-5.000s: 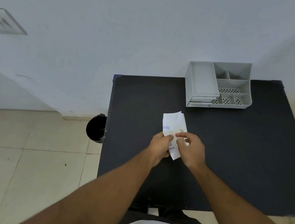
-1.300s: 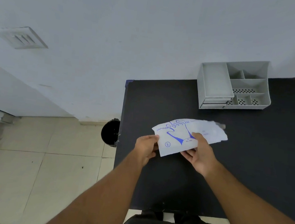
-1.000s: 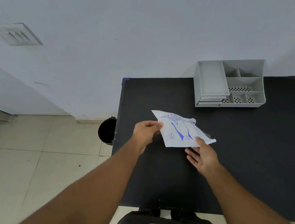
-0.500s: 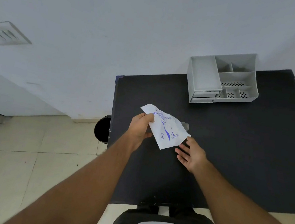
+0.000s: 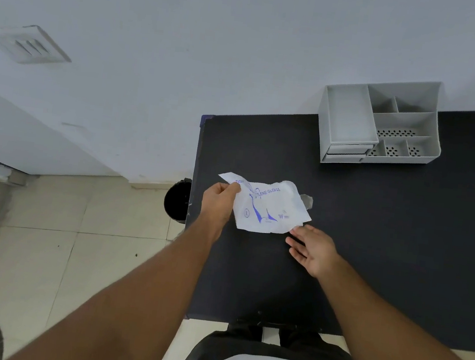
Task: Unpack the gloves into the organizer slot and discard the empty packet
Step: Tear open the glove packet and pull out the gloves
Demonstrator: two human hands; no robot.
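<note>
White packet [image 5: 268,210] with blue print, grey organizer [image 5: 379,124], black table [image 5: 387,243].

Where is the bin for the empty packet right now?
In the head view, the black bin stands on the floor against the table's left edge, just left of the left hand.

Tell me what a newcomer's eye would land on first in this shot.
Most likely the white glove packet with blue print, pinched at its left corner by the left hand over the black table, while the right hand is open just below it. Next, the grey organizer at the table's far edge, and the black bin on the floor to the left.
</note>
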